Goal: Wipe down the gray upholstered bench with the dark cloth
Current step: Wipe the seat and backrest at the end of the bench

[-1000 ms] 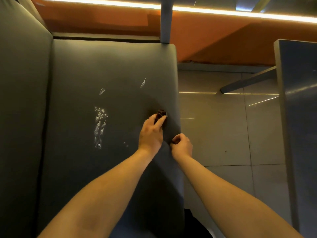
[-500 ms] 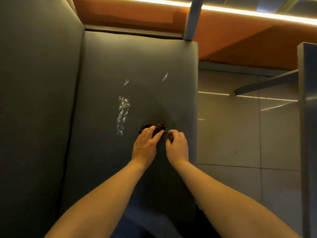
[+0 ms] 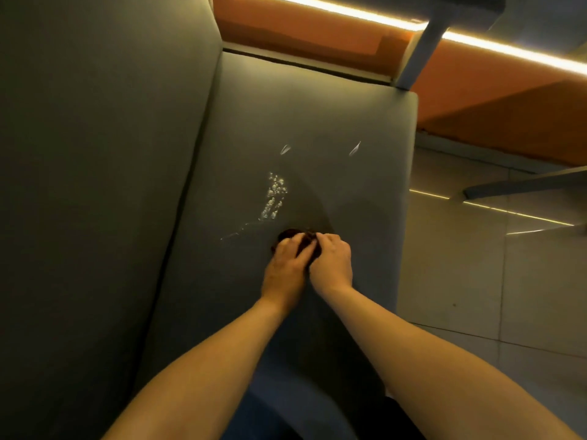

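we're reading the job as only partway, prob early. a darker, damp-looking zone is showing on the gray bench seat (image 3: 317, 106) btwn the cloth & the floor-side edge, so that strip looks wiped. a white speckled foam patch (image 3: 274, 195) is sitting unwiped just beyond the hands, w/ a thin white streak (image 3: 236, 234) trailing off toward the backrest (image 3: 95, 154), & two small white flecks (image 3: 285, 149) are lying farther up. the far end of the seat & the backrest are showing no sign of wiping, tho in this dim light we can't say for sure. the dark cloth (image 3: 290, 234) is lying bunched mid-cushion, right below the foam, mostly hidden under our fingers. both arms are reaching forward & down, forearms converging so the hands are touching over the cloth. our left hand (image 3: 284, 265) is lying palm-down, fingers fairly straight & angled across the cloth, pressing it into the cushion. our right hand (image 3: 332, 260) is sitting beside it, knuckles up, fingers curled in & pinching the cloth's right side. we're guessing the next push needs to go up thru the foam.
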Demonstrator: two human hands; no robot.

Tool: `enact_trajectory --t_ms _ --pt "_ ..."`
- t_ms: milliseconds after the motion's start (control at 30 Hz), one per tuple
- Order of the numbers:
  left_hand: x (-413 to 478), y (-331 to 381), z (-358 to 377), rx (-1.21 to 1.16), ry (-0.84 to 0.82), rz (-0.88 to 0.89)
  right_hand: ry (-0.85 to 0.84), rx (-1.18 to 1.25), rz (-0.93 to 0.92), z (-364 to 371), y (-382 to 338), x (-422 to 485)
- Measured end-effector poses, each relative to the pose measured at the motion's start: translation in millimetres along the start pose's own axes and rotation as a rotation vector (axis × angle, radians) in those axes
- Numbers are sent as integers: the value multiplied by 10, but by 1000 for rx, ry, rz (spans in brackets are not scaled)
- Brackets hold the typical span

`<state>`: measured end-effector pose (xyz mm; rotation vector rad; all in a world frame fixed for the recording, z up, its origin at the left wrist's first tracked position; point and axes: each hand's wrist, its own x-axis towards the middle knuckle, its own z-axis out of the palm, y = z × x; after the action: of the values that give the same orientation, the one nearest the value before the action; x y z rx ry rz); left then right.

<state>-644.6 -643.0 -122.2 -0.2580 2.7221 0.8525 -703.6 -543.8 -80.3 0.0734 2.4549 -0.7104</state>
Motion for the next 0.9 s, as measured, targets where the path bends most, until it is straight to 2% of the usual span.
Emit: enact_trajectory --t_ms 100,200,333,433,567,767,900 --pt "-20 98 79 87 -26 33 29 38 50 -65 22 15" --pt "-53 -230 -67 138 24 69 -91 -172 21 -51 -25 -21" --pt "-112 -938 -430 99 246 -122 -140 -287 53 -7 -154 -2" --pt "-122 -1124 -614 0 282 -342 -134 -299 61 35 -175 -14" --pt "-6 -869 -494 -90 341 -400 -129 -164 53 -17 -104 -25" --pt "-41 -154 5 -120 234 -216 -120 273 164 -265 165 0" --pt "-10 120 220 -130 163 -196 -127 403 211 -318 285 16"
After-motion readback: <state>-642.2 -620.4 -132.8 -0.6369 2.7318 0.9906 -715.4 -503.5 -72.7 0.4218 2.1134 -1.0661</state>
